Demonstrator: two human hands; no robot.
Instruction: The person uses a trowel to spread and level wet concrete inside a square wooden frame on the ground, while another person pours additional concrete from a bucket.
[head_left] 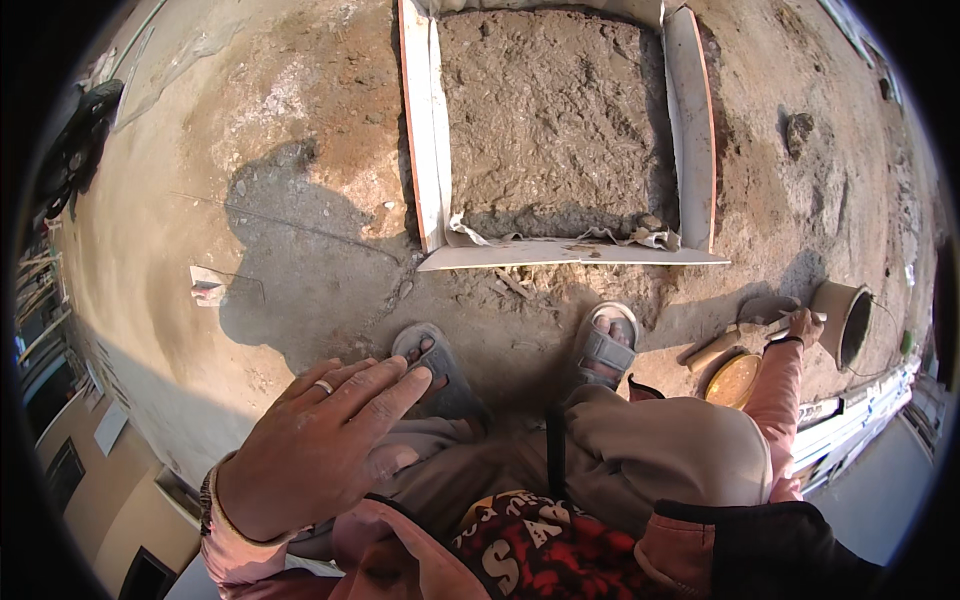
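Note:
My left hand (325, 445), wearing a ring, hangs over my left knee and sandal with its fingers stretched out and nothing in them. At the right, my right hand (805, 330) grips a pale tool handle (780, 330) among some tools on the ground, including a dark blade (765, 310) and a wooden handle (710, 352). A tipped metal bucket (845, 330) lies beside that hand, and a round yellow pan (730, 380) is below it. Ahead, a board frame (695, 130) surrounds wet grey mortar (550, 120), with crumpled sheet along its near inner edge.
My two sandaled feet (605, 345) stand just before the frame's near board. A small flat tool (210, 285) lies on the ground (150, 250) at the left. A dark lump (798, 135) lies right of the frame. A dark object (75, 150) is at the far left rim.

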